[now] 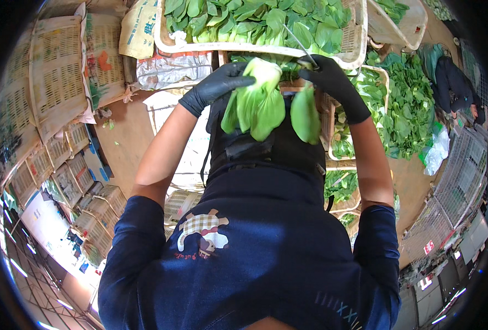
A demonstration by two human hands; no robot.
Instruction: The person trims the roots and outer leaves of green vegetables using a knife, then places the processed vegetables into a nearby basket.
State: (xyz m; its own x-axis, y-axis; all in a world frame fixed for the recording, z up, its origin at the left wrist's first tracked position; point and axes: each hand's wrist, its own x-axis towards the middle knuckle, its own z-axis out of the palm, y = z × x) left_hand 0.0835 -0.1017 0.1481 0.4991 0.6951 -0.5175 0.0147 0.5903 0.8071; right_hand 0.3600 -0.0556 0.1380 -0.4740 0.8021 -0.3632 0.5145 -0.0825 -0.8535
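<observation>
Now I see the left hand, fingers around a green vegetable, near the white crate; the right hand, fingers around a knife, has a leaf hanging just below it.

Left grip, black-gloved, upper centre of frame, pinching, fingers pointing right. Right grip, likewise gloved, fingers curled. Left forearm, right forearm bare, slanting inward.
</observation>
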